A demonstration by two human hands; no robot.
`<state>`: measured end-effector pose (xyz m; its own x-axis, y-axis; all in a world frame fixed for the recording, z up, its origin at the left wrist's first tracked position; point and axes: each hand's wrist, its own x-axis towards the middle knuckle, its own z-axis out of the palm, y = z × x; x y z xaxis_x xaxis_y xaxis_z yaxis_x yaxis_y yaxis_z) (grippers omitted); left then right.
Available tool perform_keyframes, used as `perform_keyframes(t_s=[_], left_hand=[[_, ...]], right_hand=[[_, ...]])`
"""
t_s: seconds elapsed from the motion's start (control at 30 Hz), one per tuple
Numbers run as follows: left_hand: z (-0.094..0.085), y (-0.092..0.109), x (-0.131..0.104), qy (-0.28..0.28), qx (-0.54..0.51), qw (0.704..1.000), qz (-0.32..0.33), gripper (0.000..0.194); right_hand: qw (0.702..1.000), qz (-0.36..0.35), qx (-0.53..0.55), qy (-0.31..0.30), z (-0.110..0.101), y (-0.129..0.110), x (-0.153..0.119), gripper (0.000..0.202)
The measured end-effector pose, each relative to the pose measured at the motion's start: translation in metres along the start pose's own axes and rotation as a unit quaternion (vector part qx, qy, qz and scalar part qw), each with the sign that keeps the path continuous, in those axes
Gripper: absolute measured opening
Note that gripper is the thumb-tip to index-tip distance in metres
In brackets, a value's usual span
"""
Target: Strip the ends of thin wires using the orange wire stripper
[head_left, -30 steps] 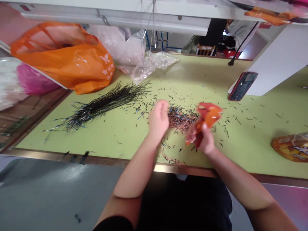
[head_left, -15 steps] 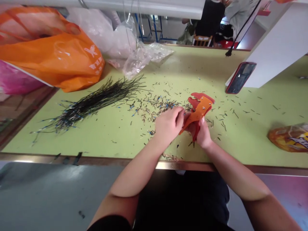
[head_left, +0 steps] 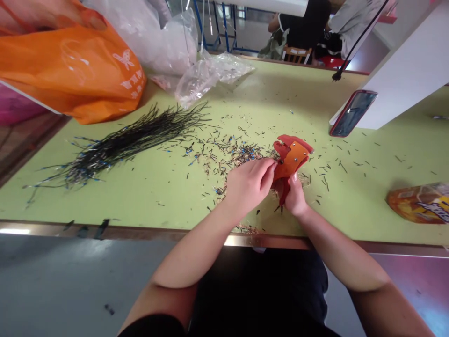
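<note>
My right hand (head_left: 295, 196) is wrapped round the handles of a red and orange wire stripper (head_left: 295, 157), whose jaws point to the left. Close against those jaws, my left hand (head_left: 249, 180) is closed with fingertips pinched together; what lies between them is too small or hidden to make out. Beneath and behind both hands spreads a litter of short black and blue-tipped wire offcuts (head_left: 245, 152). Off to the left lies a long bundle of black wires (head_left: 140, 133), many with blue ends.
An orange bag (head_left: 101, 75) and clear plastic bags (head_left: 206, 77) stand at the back left of the green table (head_left: 157, 196). On the right, a phone (head_left: 353, 113) leans on a white post (head_left: 403, 70), and a snack packet (head_left: 419, 201) lies nearby. People (head_left: 305, 25) sit beyond the table.
My left hand has come slightly nearer the wire stripper's jaws, and the stripper's handles look closer together. The view has shifted a little.
</note>
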<state>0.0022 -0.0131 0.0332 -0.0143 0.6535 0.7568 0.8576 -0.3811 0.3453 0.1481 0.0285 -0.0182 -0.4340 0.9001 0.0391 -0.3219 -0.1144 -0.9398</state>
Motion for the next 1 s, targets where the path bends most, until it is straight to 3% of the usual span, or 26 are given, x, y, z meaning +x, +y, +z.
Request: perform_keyframes(t_s=[0.3, 0.5, 0.73, 1.0], left_hand=[[0.0002, 0.0002, 0.0005, -0.003, 0.014, 1.000, -0.014, 0.019], [-0.0007, 0.0010, -0.0002, -0.024, 0.013, 0.999, -0.024, 0.021], [0.0005, 0.0035, -0.0007, -0.023, 0.008, 1.000, -0.012, 0.021], [0.0008, 0.0083, -0.0025, -0.021, -0.006, 1.000, -0.007, 0.018]], right_hand=[[1.000, 0.011, -0.005, -0.017, -0.0046, -0.0001, -0.0008, 0.075], [0.999, 0.018, 0.032, -0.028, -0.0032, -0.0007, 0.0034, 0.056], [0.998, 0.012, 0.068, 0.005, -0.0007, -0.0023, 0.0032, 0.047], [0.998, -0.010, -0.007, 0.060, 0.0052, -0.0085, 0.0009, 0.055]])
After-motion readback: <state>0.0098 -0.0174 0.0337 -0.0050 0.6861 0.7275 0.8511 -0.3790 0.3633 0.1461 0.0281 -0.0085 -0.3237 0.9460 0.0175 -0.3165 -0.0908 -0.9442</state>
